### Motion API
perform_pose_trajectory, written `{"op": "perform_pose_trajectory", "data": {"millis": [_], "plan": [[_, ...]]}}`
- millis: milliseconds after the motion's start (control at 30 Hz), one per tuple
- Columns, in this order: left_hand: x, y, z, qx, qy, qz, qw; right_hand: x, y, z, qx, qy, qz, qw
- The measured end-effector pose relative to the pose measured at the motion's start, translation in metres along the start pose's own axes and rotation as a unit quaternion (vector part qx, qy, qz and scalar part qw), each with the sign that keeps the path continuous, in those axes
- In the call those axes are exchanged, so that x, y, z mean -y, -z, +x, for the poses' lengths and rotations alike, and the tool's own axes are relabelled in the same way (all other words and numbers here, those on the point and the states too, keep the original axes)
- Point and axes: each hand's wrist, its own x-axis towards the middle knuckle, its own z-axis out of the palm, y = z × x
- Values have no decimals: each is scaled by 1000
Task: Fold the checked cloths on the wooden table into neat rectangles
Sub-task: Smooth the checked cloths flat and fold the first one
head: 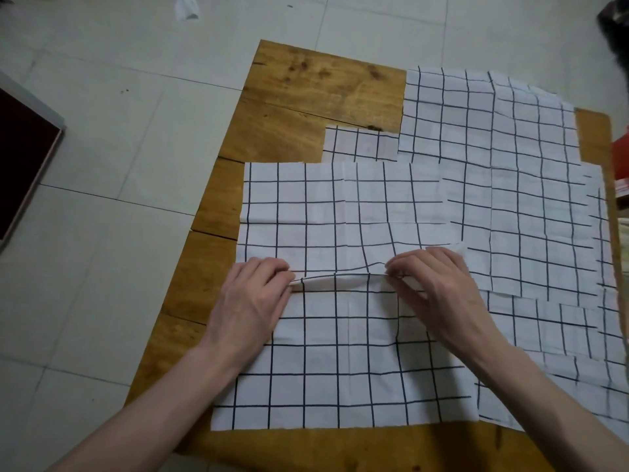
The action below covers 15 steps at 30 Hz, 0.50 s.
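A white cloth with a black grid (340, 362) lies spread over the near left part of the wooden table (306, 97). Across its middle runs a raised crease. My left hand (252, 301) pinches the left end of that crease. My right hand (439, 294) pinches its right end. Between the two hands the fold stands slightly above the cloth. Several more checked cloths (510, 185) lie flat and overlapping on the right side of the table, and a small one (360, 144) sits behind the near cloth.
The table stands on a pale tiled floor (102, 165). A dark framed panel (23, 165) lies on the floor at the left. A red box (621, 172) sits off the table's right edge. Bare wood shows at the table's far left corner.
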Motion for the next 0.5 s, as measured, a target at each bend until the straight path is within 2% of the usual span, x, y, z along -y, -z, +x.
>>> {"op": "perform_pose_trajectory", "data": {"millis": [300,500], "plan": [[-2,51,19,9,-38,-20,999,-6,60,5,20,38,0,999],[1,78,59,16,-115,-34,993,-21,101,31,23,74,-11,997]]}}
